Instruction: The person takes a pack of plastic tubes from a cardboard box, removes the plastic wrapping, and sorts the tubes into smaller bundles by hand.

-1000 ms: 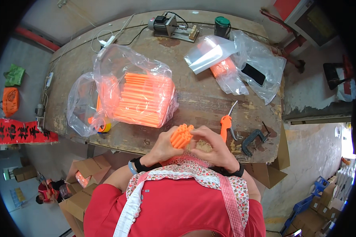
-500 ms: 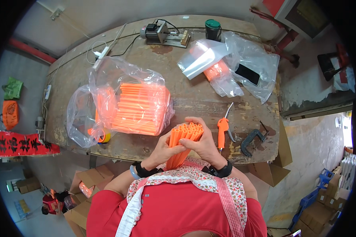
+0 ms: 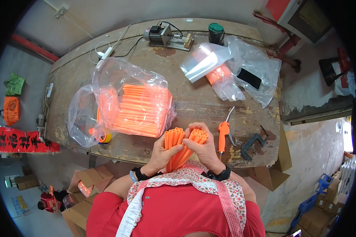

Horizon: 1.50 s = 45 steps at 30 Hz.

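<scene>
Between my hands, at the table's front edge, orange plastic tubes (image 3: 174, 138) stand in two clusters, open ends up and fanned apart. My left hand (image 3: 161, 153) wraps the left cluster, its thumb pressed across the tubes. Around the right cluster my right hand (image 3: 205, 148) is closed, thumb also in front. The lower ends come down against my flowered apron (image 3: 235, 193). Left of my hands, a clear plastic bag (image 3: 136, 75) lies on its side, filled with a stack of the same orange tubes (image 3: 140, 110).
On the wooden table (image 3: 197, 98) lie an orange-handled air blow gun (image 3: 224, 136) and a C-clamp (image 3: 252, 146) at right. Behind are a motor (image 3: 159, 36), a dark green-lidded cup (image 3: 216, 33) and a phone (image 3: 249, 79) on plastic bags. Cardboard boxes (image 3: 91, 177) stand below the front edge.
The single bundle of tubes has been parted into two clusters, one in each hand, with a gap at the top. The whole view has shifted slightly.
</scene>
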Tool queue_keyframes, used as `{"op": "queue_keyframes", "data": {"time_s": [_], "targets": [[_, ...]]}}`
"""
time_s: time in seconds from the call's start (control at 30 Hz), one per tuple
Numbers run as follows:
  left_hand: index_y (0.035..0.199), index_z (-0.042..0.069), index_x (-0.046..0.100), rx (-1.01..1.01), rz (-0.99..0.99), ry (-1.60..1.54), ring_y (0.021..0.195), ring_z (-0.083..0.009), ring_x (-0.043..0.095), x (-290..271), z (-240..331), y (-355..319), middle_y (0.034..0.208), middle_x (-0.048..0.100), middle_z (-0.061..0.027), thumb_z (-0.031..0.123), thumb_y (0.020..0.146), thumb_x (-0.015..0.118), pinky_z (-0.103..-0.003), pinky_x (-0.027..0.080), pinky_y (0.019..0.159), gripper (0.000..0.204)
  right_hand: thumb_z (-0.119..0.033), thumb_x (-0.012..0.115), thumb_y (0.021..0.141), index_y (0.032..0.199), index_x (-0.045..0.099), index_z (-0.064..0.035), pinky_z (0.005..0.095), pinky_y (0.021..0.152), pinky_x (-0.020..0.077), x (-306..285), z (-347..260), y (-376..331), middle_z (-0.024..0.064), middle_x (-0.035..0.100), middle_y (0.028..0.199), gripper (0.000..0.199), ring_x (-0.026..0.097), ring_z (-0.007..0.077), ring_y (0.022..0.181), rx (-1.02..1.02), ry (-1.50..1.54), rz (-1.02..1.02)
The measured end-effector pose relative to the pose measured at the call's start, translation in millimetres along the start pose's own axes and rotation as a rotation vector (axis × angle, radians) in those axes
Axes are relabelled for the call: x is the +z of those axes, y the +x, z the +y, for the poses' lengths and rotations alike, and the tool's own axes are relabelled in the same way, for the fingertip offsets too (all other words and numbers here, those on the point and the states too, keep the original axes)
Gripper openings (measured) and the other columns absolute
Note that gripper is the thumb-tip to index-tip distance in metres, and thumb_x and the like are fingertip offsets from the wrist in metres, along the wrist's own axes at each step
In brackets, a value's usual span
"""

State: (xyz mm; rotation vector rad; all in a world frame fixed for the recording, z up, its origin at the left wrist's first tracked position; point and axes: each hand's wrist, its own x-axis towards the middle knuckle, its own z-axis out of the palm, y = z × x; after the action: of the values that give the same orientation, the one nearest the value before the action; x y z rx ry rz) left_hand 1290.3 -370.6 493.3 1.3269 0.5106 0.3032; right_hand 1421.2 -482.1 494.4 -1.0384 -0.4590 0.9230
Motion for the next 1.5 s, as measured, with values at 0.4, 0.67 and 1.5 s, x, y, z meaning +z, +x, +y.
{"op": "queue_keyframes", "data": {"time_s": [0.4, 0.67, 1.5], "targets": [[0.114, 0.000, 0.053, 0.010, 0.099, 0.033, 0.092, -0.0097, 0.060, -0.8, 4.2, -1.7, 0.102, 0.063, -0.0058, 0.006, 0.085, 0.069, -0.026, 0.049, 0.082, 0.034, 0.009, 0.061, 0.079, 0.131, 0.037, -0.0098, 0.0324, 0.083, 0.0496, -1.7, 12.8, 6.3, 0.0076, 0.054, 0.096, 0.060, 0.056, 0.0171, 0.092, -0.132, 0.097, -0.101], [0.097, 0.002, 0.059, 0.567, 0.083, 0.609, 0.064, -0.0223, 0.064, -12.9, 20.1, 8.6, 0.076, 0.064, -0.0096, 0.008, 0.083, 0.070, -0.031, 0.049, 0.056, 0.019, 0.007, 0.061, 0.079, 0.123, 0.042, -0.0064, 0.0293, 0.075, 0.0512, -14.5, -39.7, 20.5, 0.0083, 0.058, 0.091, 0.050, 0.061, 0.0152, 0.080, -0.068, 0.100, -0.157], [0.099, -0.001, 0.062, 0.068, -0.121, 0.167, 0.068, -0.0079, 0.059, -1.5, 28.7, 14.6, 0.081, 0.063, -0.0011, 0.004, 0.084, 0.069, -0.024, 0.049, 0.059, 0.017, -0.002, 0.070, 0.077, 0.118, 0.048, -0.0022, 0.0261, 0.071, 0.0503, -18.9, -44.1, 32.8, 0.0089, 0.064, 0.084, 0.047, 0.062, 0.0125, 0.077, 0.134, 0.222, -0.268]]}}
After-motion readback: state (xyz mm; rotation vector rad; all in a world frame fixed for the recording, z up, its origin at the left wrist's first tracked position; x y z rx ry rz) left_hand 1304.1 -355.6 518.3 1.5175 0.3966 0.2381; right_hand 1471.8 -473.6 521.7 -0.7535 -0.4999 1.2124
